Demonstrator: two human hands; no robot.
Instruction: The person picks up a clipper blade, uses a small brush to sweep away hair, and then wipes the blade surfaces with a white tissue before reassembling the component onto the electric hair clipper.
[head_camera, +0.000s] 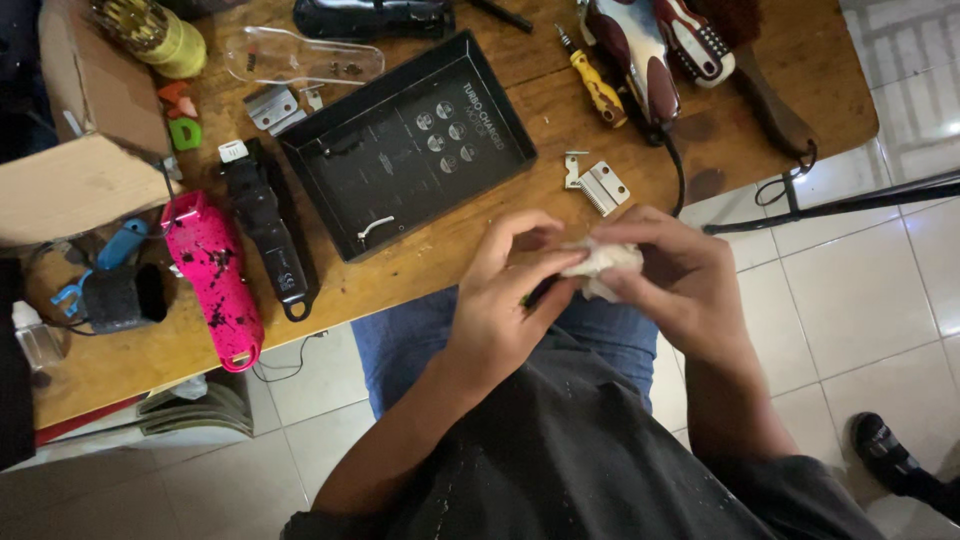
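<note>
Both hands pinch a white rag (600, 265) over the lap: left (505, 290) grips a small dark part (mostly hidden), right (675, 275) wipes it. Blade (603, 187) sits just beyond on table (430, 270).

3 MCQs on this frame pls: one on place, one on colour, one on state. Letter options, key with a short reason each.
1. Where does the loose clipper blade lie?
A. inside the black tray
B. on the wooden table, right of the black tray
C. on the floor tiles

2. What colour is the clipper beside the black clipper?
A. pink with black spatter
B. plain white
C. green

3. What are the hands doing?
A. both resting flat on the table
B. both closed around a white cloth
C. one lifting the screwdriver

Key: B, the blade sits on the wooden table beside the black tray; A, the pink clipper is black-spattered; B, left hand and right hand pinch the white cloth.
</note>
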